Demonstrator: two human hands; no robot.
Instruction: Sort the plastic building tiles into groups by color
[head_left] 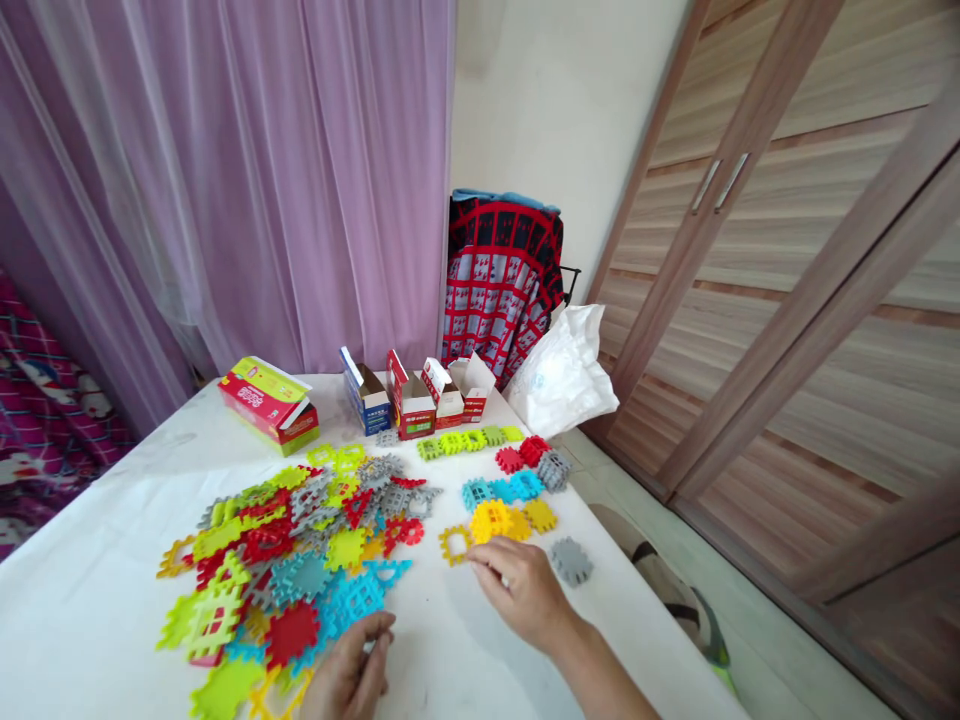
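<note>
My right hand [523, 592] pinches the edge of a yellow square frame block [454, 546] at its left, low over the white table. Just behind it are yellow blocks [492, 521], one built up and others flat. A grey toothed block [571, 562] lies to the right of this hand. My left hand [351, 668] is at the table's front, its fingers curled in with thumb and forefinger close together and nothing showing between them. Beside it spreads a heaped pile of toothed plastic blocks, among them a red square [292, 634] and blue pieces [358, 597].
Blue blocks [502, 489], a green row [469, 440], red blocks [533, 450] and a grey block [553, 470] sit sorted by colour. Several open small boxes [412, 408], a larger red-green box [270, 403] and a white plastic bag [568, 372] stand along the back edge.
</note>
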